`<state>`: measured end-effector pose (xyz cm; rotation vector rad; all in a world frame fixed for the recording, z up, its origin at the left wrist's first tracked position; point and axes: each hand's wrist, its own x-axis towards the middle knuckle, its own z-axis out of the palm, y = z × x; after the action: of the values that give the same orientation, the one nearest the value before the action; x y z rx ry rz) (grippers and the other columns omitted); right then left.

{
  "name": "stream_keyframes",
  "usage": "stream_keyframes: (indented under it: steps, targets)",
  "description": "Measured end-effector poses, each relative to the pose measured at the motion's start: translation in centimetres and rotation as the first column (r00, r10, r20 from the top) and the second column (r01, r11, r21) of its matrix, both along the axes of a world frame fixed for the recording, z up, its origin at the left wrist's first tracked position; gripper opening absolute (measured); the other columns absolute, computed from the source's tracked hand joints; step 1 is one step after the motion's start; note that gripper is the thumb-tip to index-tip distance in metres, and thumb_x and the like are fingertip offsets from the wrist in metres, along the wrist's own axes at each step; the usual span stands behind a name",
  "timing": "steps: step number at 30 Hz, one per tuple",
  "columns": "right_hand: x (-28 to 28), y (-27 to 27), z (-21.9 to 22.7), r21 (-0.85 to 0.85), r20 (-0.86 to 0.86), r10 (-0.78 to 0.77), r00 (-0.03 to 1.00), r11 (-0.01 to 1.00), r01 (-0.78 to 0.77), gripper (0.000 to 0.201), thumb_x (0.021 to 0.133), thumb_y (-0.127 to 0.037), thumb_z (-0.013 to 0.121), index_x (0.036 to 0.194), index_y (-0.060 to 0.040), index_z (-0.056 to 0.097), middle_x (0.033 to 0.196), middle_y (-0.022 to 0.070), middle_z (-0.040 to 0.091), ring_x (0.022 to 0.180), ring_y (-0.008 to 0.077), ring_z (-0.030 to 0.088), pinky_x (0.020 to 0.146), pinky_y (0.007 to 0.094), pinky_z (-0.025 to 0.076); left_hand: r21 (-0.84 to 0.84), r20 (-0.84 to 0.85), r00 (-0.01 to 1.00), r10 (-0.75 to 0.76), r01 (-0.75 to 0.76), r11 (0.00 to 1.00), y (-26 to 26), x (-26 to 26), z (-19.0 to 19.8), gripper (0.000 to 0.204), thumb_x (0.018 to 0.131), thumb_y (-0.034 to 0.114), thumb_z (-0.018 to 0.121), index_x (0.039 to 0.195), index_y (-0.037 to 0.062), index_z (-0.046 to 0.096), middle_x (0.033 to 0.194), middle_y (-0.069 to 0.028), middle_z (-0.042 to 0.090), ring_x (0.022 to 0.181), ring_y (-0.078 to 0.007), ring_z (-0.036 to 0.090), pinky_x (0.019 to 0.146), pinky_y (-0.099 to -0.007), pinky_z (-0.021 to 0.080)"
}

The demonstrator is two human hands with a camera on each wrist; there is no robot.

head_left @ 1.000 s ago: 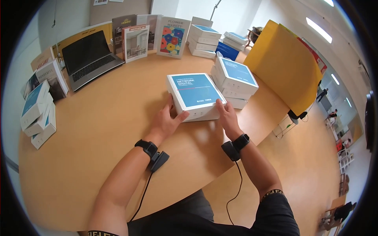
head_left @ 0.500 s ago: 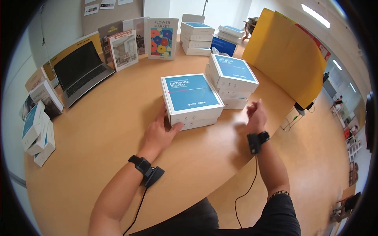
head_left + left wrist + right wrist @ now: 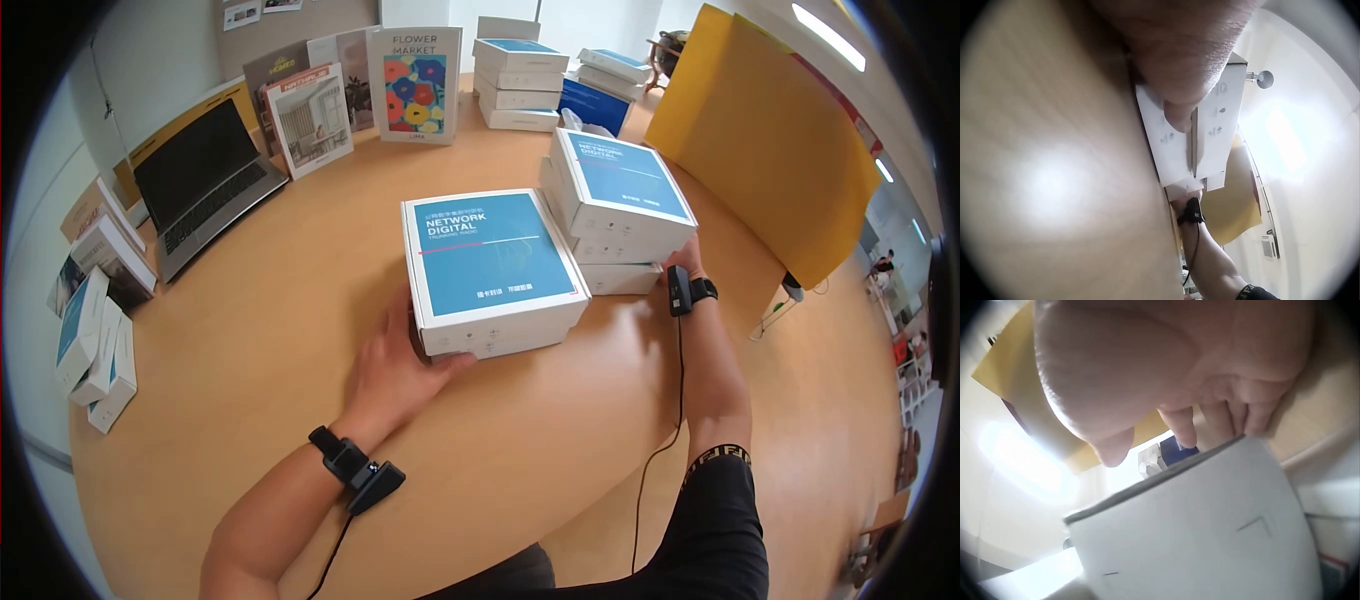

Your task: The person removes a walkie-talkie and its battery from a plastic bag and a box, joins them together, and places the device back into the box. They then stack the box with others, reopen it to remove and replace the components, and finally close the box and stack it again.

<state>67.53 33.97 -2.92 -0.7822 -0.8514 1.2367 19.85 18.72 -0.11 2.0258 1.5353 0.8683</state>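
Observation:
Two stacked white boxes with a blue top label (image 3: pixel 490 255) stand on the table. My left hand (image 3: pixel 395 370) grips their near left corner, fingers along the left side; in the left wrist view its thumb (image 3: pixel 1180 115) lies across the seam between the boxes (image 3: pixel 1210 147). Just to the right is a second stack of similar boxes (image 3: pixel 625 190), its top box tilted. My right hand (image 3: pixel 690 258) is at that stack's right side, partly hidden behind it. The right wrist view shows its fingers (image 3: pixel 1222 415) extended at the edge of a white box (image 3: pixel 1191 519), thumb apart.
A laptop (image 3: pixel 205 185) and upright books (image 3: pixel 418 85) stand at the back left. More boxes are piled at the left edge (image 3: pixel 100 350) and the back (image 3: pixel 517 80). A yellow panel (image 3: pixel 765 140) rises beyond the table's right side.
My right hand has let go of the near boxes and moved right, to the side of the second stack. My left hand stays at the near boxes. The head view has shifted.

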Motion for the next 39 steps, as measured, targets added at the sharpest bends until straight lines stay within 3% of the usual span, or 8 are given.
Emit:
stream_keyframes:
  steps: [7,12,19,22,24,29,33,39]
  targets:
    - [0.8,-0.4,-3.5,-0.073,0.033,0.155,0.987,0.986,-0.152,0.062,0.102,-0.053,0.05,0.14,-0.0041,0.054,0.135,0.0107,0.061,0.12,0.0256,0.056,0.105,0.0357,0.044,-0.005,0.005,1.0,0.018,-0.018,1.0,0.1,-0.1,-0.1,0.102,0.075,0.041,0.086,0.153,0.0089,0.03,0.134,-0.0221,0.056,0.116,-0.0411,0.062,0.095,-0.0486,0.054]
    - [0.4,0.3,-2.3,-0.126,0.084,0.255,0.963,0.962,-0.244,0.061,0.103,-0.051,0.049,0.141,-0.0039,0.054,0.135,0.0108,0.061,0.121,0.025,0.056,0.105,0.0353,0.044,0.025,0.088,0.996,0.005,-0.007,1.0,0.1,-0.1,-0.1,0.093,0.078,0.031,0.083,0.153,0.0102,0.031,0.135,-0.0213,0.055,0.12,-0.0427,0.058,0.097,-0.05,0.052]
    - [-6.3,0.7,-0.7,-0.205,0.143,0.354,0.924,0.924,-0.322,0.059,0.104,-0.049,0.048,0.141,-0.0036,0.054,0.135,0.0108,0.061,0.122,0.0242,0.055,0.105,0.0347,0.043,0.123,0.245,0.97,0.005,-0.036,0.992,0.1,-0.5,0.0,0.083,0.075,0.017,0.083,0.147,0.0106,0.04,0.135,-0.0207,0.056,0.116,-0.0434,0.058,0.095,-0.0486,0.052]
    - [-9.3,-0.3,0.3,-0.229,0.17,0.389,0.905,0.909,-0.348,0.059,0.105,-0.049,0.047,0.141,-0.0035,0.054,0.135,0.0109,0.061,0.122,0.0239,0.055,0.105,0.0344,0.043,-0.003,0.395,0.918,0.027,-0.028,1.0,-0.5,-0.6,1.3,0.075,0.077,0.011,0.08,0.143,0.0085,0.046,0.132,-0.017,0.06,0.117,-0.0381,0.06,0.097,-0.044,0.052]
    - [-10.3,-1.6,1.3,-0.241,0.193,0.4,0.896,0.904,-0.352,0.058,0.105,-0.048,0.047,0.141,-0.0034,0.054,0.135,0.0109,0.061,0.122,0.0237,0.055,0.105,0.0342,0.043,-0.061,0.599,0.797,0.075,-0.048,0.997,-0.7,-0.4,0.4,0.072,0.077,0.001,0.076,0.143,0.0075,0.047,0.13,-0.0126,0.063,0.12,-0.0294,0.061,0.097,-0.0384,0.051]
    - [-11.3,-5.1,2.4,-0.271,0.227,0.452,0.863,0.88,-0.39,0.057,0.106,-0.047,0.046,0.142,-0.0031,0.054,0.136,0.011,0.061,0.123,0.0231,0.055,0.106,0.0338,0.043,-0.162,0.681,0.711,0.175,-0.087,0.983,-0.6,-1.1,-0.4,0.076,0.073,-0.011,0.07,0.144,0.0076,0.048,0.133,-0.0091,0.061,0.121,-0.0228,0.059,0.098,-0.0351,0.05]
    - [-15.8,-9.2,2.6,-0.275,0.253,0.401,0.881,0.902,-0.332,0.056,0.106,-0.046,0.045,0.142,-0.003,0.054,0.136,0.011,0.061,0.123,0.0226,0.054,0.106,0.0335,0.043,-0.189,0.704,0.697,0.136,0.0,0.982,-2.5,-7.6,-1.5,0.078,0.067,-0.019,0.064,0.14,0.0059,0.052,0.131,-0.0068,0.062,0.123,-0.0248,0.058,0.099,-0.0389,0.051]
    - [-23.8,-12.2,0.5,-0.265,0.249,0.275,0.929,0.942,-0.207,0.055,0.107,-0.044,0.044,0.142,-0.0027,0.054,0.136,0.0111,0.061,0.124,0.022,0.054,0.106,0.033,0.042,-0.19,0.755,0.622,0.206,-0.093,0.977,-7.7,-16.1,-2.3,0.078,0.061,-0.013,0.056,0.138,0.004,0.053,0.131,-0.0073,0.062,0.125,-0.0256,0.057,0.105,-0.0368,0.045]
